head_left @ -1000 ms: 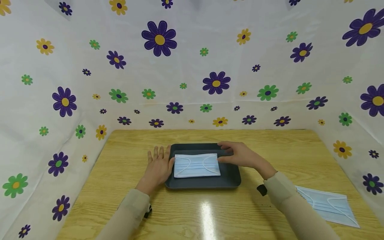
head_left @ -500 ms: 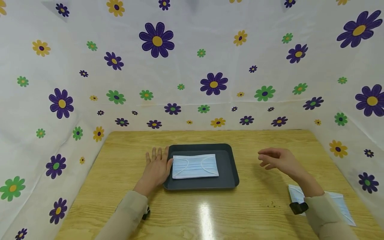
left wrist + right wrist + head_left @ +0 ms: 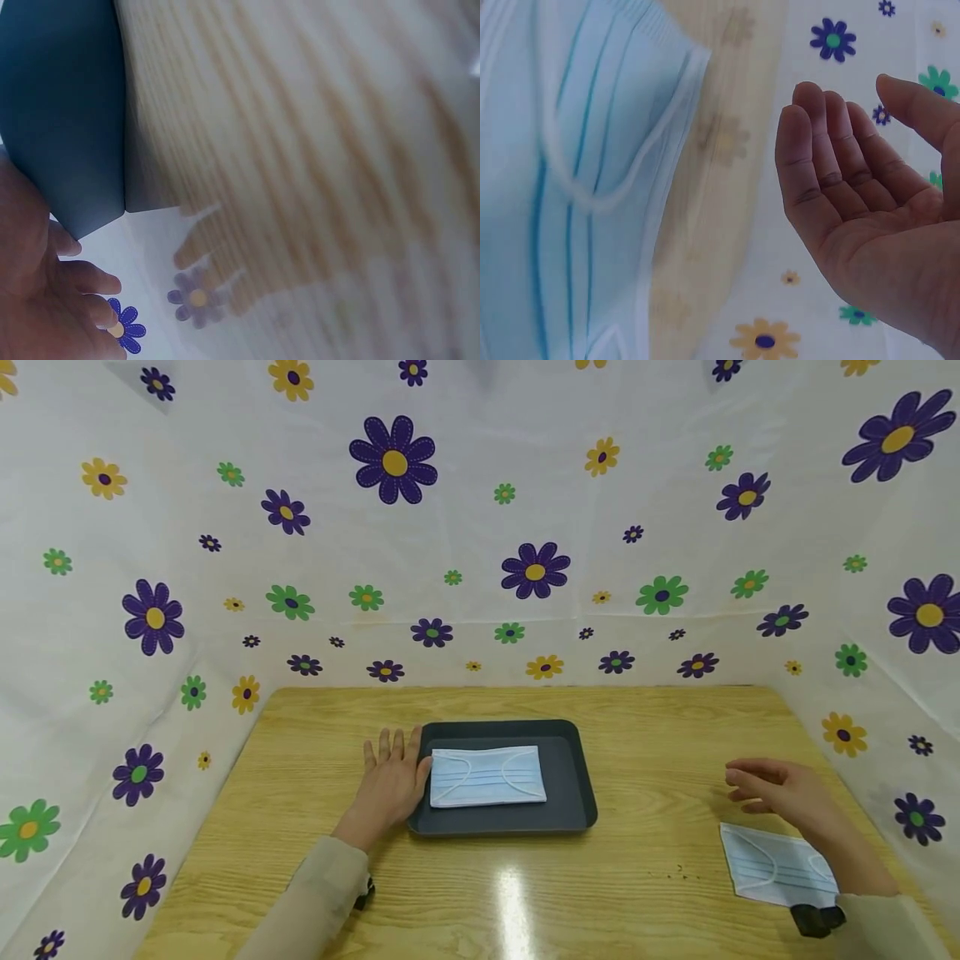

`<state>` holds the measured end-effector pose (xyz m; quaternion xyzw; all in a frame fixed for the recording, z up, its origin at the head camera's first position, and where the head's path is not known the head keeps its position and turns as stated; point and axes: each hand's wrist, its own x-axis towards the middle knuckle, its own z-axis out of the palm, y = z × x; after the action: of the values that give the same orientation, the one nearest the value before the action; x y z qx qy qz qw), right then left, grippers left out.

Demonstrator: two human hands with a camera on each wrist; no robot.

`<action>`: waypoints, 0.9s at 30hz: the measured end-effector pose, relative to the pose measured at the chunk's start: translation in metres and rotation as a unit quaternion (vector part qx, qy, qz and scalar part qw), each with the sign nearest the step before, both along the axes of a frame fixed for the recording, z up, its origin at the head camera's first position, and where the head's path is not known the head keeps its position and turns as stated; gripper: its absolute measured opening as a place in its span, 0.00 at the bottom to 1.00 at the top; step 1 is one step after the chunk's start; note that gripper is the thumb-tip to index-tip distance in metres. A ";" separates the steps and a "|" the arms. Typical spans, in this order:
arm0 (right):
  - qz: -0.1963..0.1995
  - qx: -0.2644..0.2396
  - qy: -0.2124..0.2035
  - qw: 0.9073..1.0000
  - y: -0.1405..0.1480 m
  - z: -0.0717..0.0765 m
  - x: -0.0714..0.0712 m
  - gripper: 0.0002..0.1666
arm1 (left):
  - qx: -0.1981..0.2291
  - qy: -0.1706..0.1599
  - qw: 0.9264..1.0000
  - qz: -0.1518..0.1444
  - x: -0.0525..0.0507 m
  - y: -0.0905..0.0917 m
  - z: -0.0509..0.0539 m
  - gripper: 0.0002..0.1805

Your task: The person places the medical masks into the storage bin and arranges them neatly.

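A dark grey tray (image 3: 570, 785) stands mid-table with a light blue face mask (image 3: 487, 777) lying flat in it, ear loops on top. Against the tray's left side rests my left hand (image 3: 386, 789), fingers spread and straight; the left wrist view shows this hand (image 3: 67, 292) beside the tray wall (image 3: 67, 112). My right hand (image 3: 787, 793) hovers above a second face mask (image 3: 772, 864) at the right, its fingers loosely bent and holding nothing. In the right wrist view the hand (image 3: 870, 195) is apart from that mask (image 3: 577, 187). My forearm covers part of the second mask.
The wooden table (image 3: 637, 893) has a few small dark specks (image 3: 678, 871) left of the second mask. A white cloth with printed flowers (image 3: 480, 527) walls the table at the back and both sides.
My right hand has left the tray and moved right, over to the second mask. The left hand stays at the tray's left side, and the first mask still lies in the tray.
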<state>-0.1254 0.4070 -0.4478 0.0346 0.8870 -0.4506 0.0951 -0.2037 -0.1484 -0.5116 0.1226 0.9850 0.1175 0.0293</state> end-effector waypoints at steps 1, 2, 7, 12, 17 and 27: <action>-0.004 0.003 -0.002 1.000 0.005 -0.001 0.002 0.35 | 0.001 -0.001 1.000 0.000 0.000 0.000 0.000 0.37; -0.007 0.004 -0.004 1.000 0.011 -0.002 0.005 0.35 | 0.001 -0.002 1.000 0.000 0.000 0.000 0.001 0.37; -0.031 -0.004 -0.027 0.999 0.037 -0.006 0.019 0.35 | -0.001 -0.005 1.000 0.000 0.001 0.001 0.001 0.37; -0.071 0.040 -0.063 0.995 0.057 -0.006 0.030 0.44 | -0.007 -0.013 1.000 -0.001 0.000 0.000 0.001 0.38; -0.096 0.092 -0.083 0.988 0.072 -0.006 0.037 0.49 | -0.001 -0.012 1.000 -0.001 0.000 0.001 0.001 0.38; -0.144 0.141 -0.087 0.976 0.094 -0.011 0.049 0.49 | 0.000 -0.006 1.000 0.003 0.002 0.001 0.000 0.37</action>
<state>-0.0765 0.5012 -0.4587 0.2140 0.9156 -0.3253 0.1004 -0.2020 -0.1474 -0.5114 0.1187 0.9852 0.1187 0.0344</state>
